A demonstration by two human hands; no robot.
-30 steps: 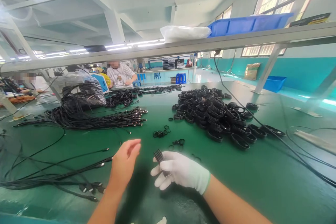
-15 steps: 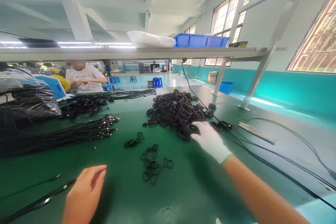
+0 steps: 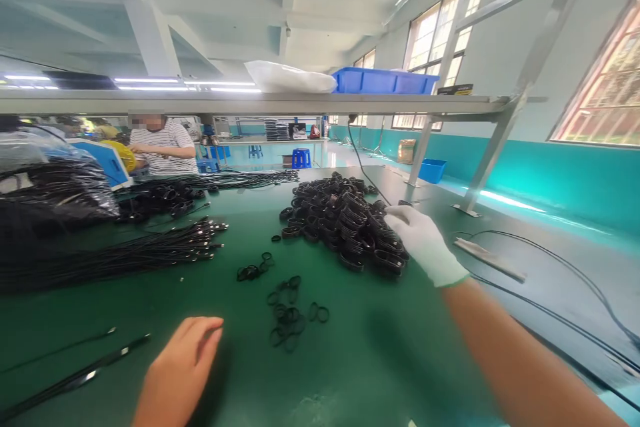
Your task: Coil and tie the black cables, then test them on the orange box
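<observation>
My right hand (image 3: 425,243), in a white glove, rests against the right side of a heap of coiled black cable bundles (image 3: 340,217) on the green table (image 3: 380,360). Its fingers are spread over the coils and nothing is gripped. My bare left hand (image 3: 183,363) hovers palm down near the table's front edge with its fingers apart, holding nothing. A scatter of small black rings (image 3: 287,320) lies between the two hands. A loose black cable (image 3: 75,380) lies just left of my left hand.
A sheaf of straight black cables (image 3: 125,257) and a plastic bag of cables (image 3: 55,190) lie at the left. A long cable (image 3: 550,323) and a flat pale strip (image 3: 490,259) lie at the right. An overhead shelf (image 3: 250,103) carries a blue bin (image 3: 383,80). A person in a striped shirt (image 3: 163,143) works across the table.
My right hand carried a coiled bundle from the table's front to the heap, let it go, and now lies along the heap's right side. My left hand dropped back toward the front edge.
</observation>
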